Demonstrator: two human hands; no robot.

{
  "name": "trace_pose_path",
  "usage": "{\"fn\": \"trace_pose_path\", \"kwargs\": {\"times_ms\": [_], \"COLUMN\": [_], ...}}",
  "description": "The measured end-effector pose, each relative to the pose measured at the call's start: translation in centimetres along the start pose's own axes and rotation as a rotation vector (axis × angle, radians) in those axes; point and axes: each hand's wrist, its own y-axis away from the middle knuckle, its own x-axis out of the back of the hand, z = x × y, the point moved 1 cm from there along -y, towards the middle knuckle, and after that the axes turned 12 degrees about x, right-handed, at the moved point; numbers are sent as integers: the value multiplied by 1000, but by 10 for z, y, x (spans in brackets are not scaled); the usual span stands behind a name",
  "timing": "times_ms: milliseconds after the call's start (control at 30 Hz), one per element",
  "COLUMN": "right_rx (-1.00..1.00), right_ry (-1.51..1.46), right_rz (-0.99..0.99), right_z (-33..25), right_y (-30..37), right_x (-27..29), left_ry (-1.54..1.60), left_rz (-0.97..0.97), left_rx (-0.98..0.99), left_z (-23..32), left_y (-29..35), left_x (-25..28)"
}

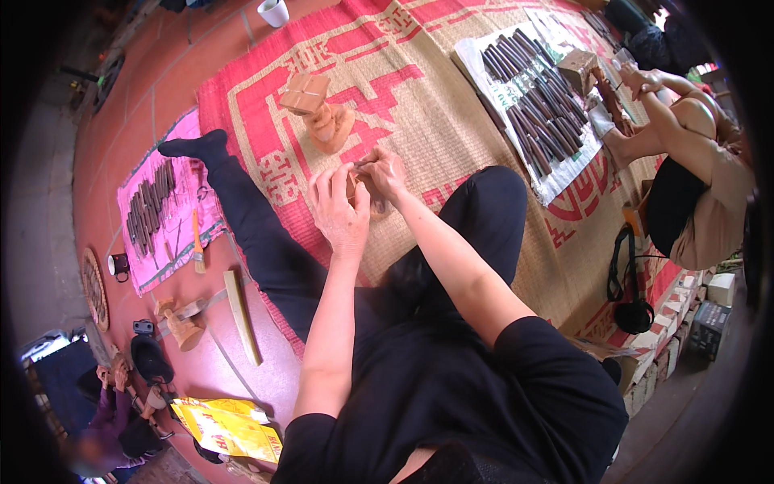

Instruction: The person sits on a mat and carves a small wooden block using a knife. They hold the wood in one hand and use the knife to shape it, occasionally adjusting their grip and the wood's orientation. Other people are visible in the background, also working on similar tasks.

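Note:
On the mat between my legs, my left hand [339,211] curls around a small brown wooden carving [376,203], with its thumb and fingers on the wood. My right hand [384,173] is closed in a pinch on a slim dark tool [362,164]. The tool's tip is at the top of the carving, beside my left fingertips. Fingers cover much of the carving, so its full shape is hidden. Just beyond my hands stands another carved wooden figure [326,125] with a square block top, upright on the mat.
Rows of dark-handled carving tools lie on a white sheet [553,187] at right and a pink cloth [129,211] at left. A wooden mallet [184,329], brush [197,242] and yellow bag [230,427] lie left. At right, another person's hand [637,81] is near a carved block [577,71].

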Motion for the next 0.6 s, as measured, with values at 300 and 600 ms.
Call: {"fn": "trace_pose_path", "kwargs": {"times_ms": [300,600], "right_rx": [-65,-84], "right_ry": [-704,-742], "right_rz": [-27,-75], "right_z": [-22,-6], "right_y": [17,13], "right_x": [18,12], "left_ry": [37,6], "left_rz": [52,29], "left_rx": [16,58], "left_z": [-7,0], "left_y": [7,0], "left_x": [4,-2]}}
